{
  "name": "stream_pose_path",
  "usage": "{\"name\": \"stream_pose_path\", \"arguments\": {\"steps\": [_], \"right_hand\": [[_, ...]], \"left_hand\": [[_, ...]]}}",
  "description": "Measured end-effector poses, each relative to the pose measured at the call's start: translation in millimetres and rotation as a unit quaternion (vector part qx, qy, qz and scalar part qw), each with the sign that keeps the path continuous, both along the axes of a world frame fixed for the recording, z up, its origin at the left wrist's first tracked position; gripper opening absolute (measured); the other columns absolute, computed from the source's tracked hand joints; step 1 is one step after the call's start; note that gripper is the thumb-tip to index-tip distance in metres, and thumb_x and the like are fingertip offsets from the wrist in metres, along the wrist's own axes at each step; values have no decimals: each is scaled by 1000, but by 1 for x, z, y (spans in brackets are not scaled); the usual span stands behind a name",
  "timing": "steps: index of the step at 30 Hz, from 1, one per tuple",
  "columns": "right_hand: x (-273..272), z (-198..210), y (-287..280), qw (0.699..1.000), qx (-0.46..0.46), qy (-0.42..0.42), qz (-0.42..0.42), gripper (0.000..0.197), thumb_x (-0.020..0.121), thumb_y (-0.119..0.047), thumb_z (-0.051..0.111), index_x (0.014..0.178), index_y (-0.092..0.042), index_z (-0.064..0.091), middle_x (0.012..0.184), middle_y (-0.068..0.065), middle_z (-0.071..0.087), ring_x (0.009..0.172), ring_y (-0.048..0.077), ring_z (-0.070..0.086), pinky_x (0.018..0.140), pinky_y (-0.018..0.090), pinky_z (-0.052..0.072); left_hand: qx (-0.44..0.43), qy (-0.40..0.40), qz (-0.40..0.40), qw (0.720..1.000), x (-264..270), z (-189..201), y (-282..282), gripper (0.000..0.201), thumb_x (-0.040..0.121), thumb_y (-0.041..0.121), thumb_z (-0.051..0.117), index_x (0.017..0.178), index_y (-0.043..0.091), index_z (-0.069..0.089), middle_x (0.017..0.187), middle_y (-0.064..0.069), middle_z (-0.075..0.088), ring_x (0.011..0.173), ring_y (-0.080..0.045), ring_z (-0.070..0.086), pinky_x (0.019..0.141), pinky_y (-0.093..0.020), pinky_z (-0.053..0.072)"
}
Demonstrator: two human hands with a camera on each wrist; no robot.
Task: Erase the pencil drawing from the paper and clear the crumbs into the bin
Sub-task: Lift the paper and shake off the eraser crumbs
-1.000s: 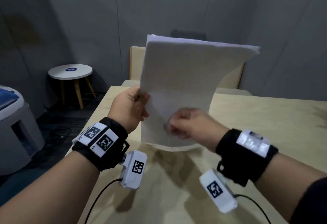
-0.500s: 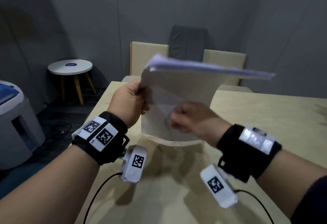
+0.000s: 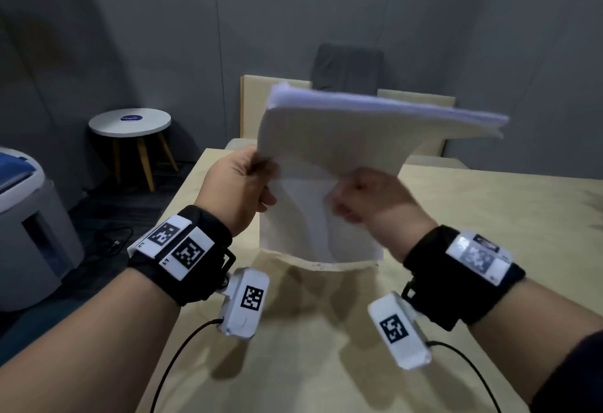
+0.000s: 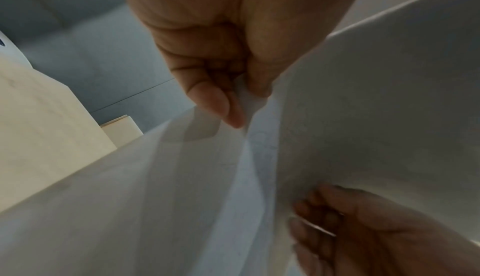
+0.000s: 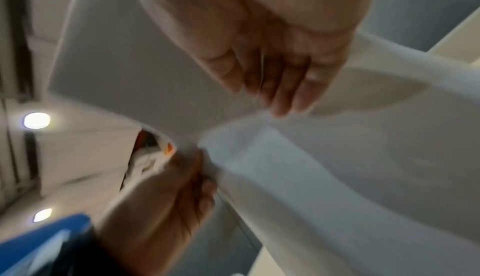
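Both hands are up over the bench (image 3: 489, 217), working on the paper. That pale wooden bench is the biggest thing in view, and the rest is placed from it. Off its left edge, on the floor, stands a grey bin (image 3: 29, 233) with a blue top. Beyond the bench's far left corner is a small round white side table (image 3: 130, 122) on wooden legs. Past the far edge a dark chair back (image 3: 347, 67) rises against the grey wall.

Above the near middle of the bench is the paper (image 3: 326, 148), a sheaf of white sheets held upright, its top curling over away from the person and its bottom edge just above the wood. Directly under that edge a thin line of dark crumbs (image 3: 318, 266) lies on the bench.

The left hand (image 3: 239, 191) pinches the paper's left edge; the left wrist view shows thumb and fingers (image 4: 223, 107) closed on the sheet. The right hand (image 3: 372, 207) is at the lower right of the sheet facing the person, blurred, fingers (image 5: 283, 87) together and lying against the paper. I cannot tell whether it holds anything. Each wrist carries a black band with a white tagged camera (image 3: 244, 303) hanging below it.
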State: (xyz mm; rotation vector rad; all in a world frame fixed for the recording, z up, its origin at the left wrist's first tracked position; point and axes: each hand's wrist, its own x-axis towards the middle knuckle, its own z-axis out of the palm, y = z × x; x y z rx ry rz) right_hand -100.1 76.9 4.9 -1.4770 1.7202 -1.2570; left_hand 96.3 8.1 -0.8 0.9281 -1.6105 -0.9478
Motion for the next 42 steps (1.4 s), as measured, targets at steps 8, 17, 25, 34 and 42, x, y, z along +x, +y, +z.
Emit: {"name": "stream_pose_path", "arguments": {"steps": [8, 17, 25, 34, 42], "right_hand": [[-38, 40, 3, 952, -194, -199, -132, 56, 79, -35, 74, 121, -25, 38, 129, 8, 49, 67, 26, 64, 66, 45, 59], [-44, 58, 12, 952, -194, -229, -59, 22, 104, -23, 48, 84, -18, 53, 72, -2, 69, 65, 27, 65, 67, 39, 56], [-43, 60, 21, 952, -197, -223, -73, 23, 103, -24, 50, 82, -20, 56, 77, 0, 71, 67, 29, 69, 67, 40, 56], [-48, 65, 32, 930, -322, -112, -138, 6, 98, -28, 55, 96, -24, 51, 91, 2, 59, 65, 20, 62, 60, 36, 53], [21, 57, 44, 959, -221, -75, 162, 28, 96, -24, 50, 93, 2, 61, 87, 28, 64, 81, 27, 62, 75, 36, 49]], "left_hand": [[12, -14, 10, 1000, 6, 6, -2, 21, 99, -1, 47, 98, 6, 67, 70, -10, 61, 47, -15, 59, 48, -29, 47], [-43, -113, 38, 992, 5, 12, 2, 26, 92, 34, 54, 94, 13, 70, 87, -3, 69, 67, -15, 58, 61, -35, 53], [72, 118, -48, 989, -9, 26, 16, 19, 101, 10, 52, 101, 20, 69, 97, -2, 70, 85, -14, 66, 62, -38, 62], [97, 211, -67, 970, -18, 30, 17, 24, 105, 10, 47, 98, 22, 68, 97, 7, 72, 97, -18, 67, 71, -42, 61], [97, 213, -74, 969, -22, 29, 19, 25, 104, 10, 47, 98, 21, 68, 103, -2, 70, 93, -22, 66, 62, -34, 61]]}}
